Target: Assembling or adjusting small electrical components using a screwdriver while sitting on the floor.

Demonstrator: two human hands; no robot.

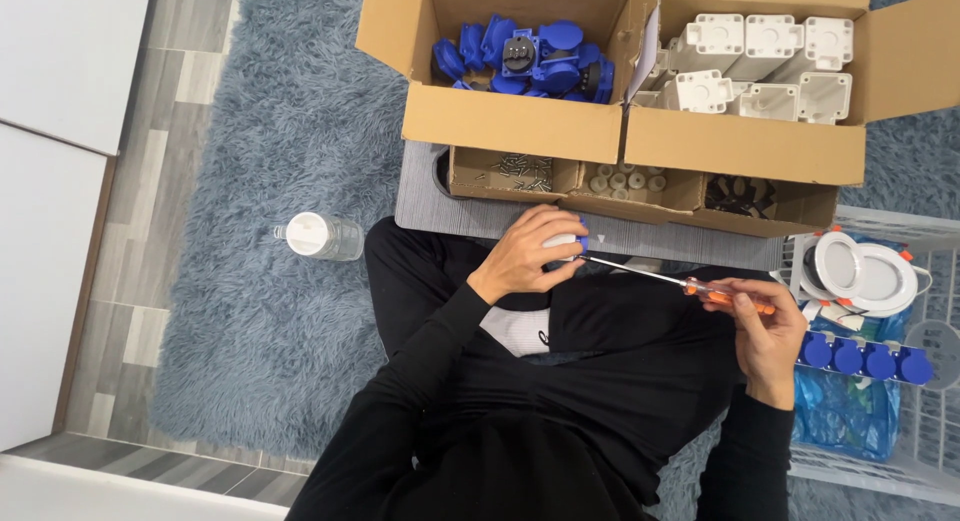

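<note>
Blue-and-white socket part (568, 243), above the lap near the front edge of the grey board (430, 206), clasped in left hand (525, 253) with closed grip. Orange-handled screwdriver (690, 284), tip at the part, pinched at the handle by right hand (765, 331). Step judged: screw fastening; next, steady alignment and turning. Behind: cardboard boxes (520, 121) of blue and white parts.

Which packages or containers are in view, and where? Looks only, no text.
Large brown cardboard box, top centre: blue plugs.
Second brown cardboard box, top right: white plastic housings.
Low brown cardboard tray, in front: three compartments.
Clear plastic bottle, white cap, on rug.
White wire basket, right edge.
</note>
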